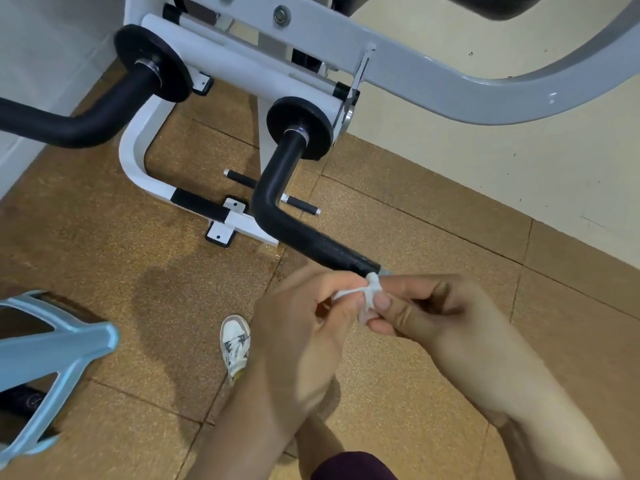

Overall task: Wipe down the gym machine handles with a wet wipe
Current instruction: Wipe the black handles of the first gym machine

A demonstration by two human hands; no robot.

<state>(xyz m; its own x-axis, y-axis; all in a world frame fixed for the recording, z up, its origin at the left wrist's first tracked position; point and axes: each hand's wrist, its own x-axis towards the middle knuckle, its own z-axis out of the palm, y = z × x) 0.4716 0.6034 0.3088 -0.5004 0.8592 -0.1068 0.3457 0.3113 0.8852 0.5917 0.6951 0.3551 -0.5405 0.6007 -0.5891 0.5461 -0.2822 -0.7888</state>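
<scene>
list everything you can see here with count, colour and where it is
wet wipe: one, white, bunched, by the tip of the near handle
near handle: one, black, bent, centre
far handle: one, black, bent, upper left
round discs: two, black, one at each handle's base
machine frame: one, white, top centre down to the floor
curved arm: one, grey, top right
foot pegs: two, black with silver ends, behind the near handle
blue frame: one, light blue, lower left
floor: brown tiles
wall: cream, right
shoe: one, white, left of the hands
left hand: pinches the wet wipe
right hand: pinches the wet wipe
</scene>
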